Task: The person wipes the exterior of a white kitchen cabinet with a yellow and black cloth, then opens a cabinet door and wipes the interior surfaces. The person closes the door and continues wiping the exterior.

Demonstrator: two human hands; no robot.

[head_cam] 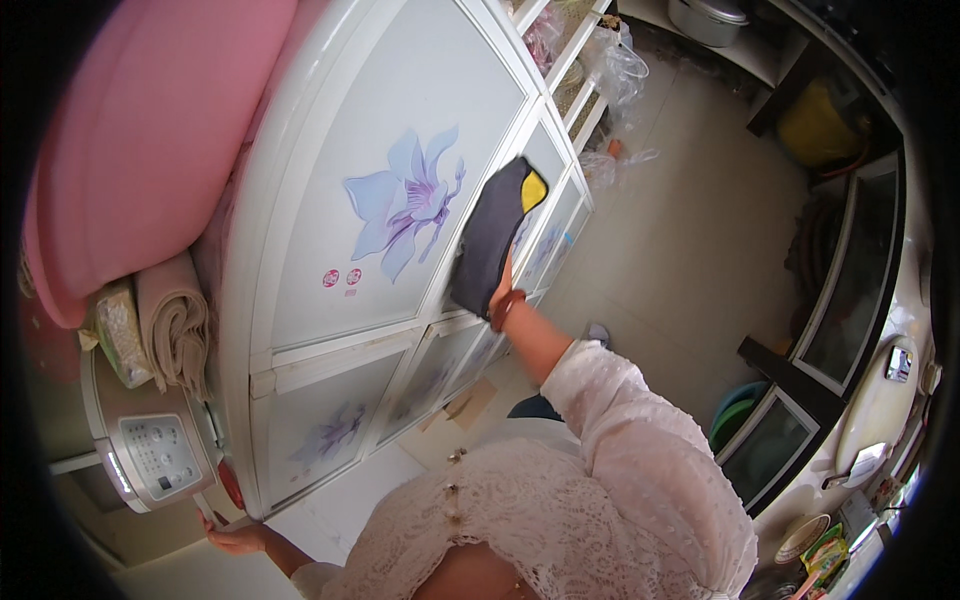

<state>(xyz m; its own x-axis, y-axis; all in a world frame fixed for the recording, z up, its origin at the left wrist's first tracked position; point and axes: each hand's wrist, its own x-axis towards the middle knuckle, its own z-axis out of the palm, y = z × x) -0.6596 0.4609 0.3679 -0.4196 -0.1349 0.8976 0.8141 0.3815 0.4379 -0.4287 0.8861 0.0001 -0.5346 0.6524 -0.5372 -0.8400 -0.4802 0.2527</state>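
My right hand [505, 279] grips a dark grey cloth [489, 232] with a yellow patch [534, 191] at its far end. The cloth covers most of the fingers. It lies over the middle door frames of a white cabinet [420, 67]; whether it touches them I cannot tell. Frosted panels on the cabinet carry a blue-purple flower print [416, 199]. At the lower left, my left hand [238, 538] is by the cabinet's near corner, below an appliance with a button panel [159, 454]. Its fingertips meet a pale narrow edge, and their hold on it is unclear.
A large pink plastic basin [150, 135] and a folded beige cloth [172, 322] rest left of the cabinet. Plastic bags [619, 71] hang from a white rack. Cardboard [471, 401] lies on the tiled floor [667, 225]. Along the right runs a counter with a cutting board [874, 412].
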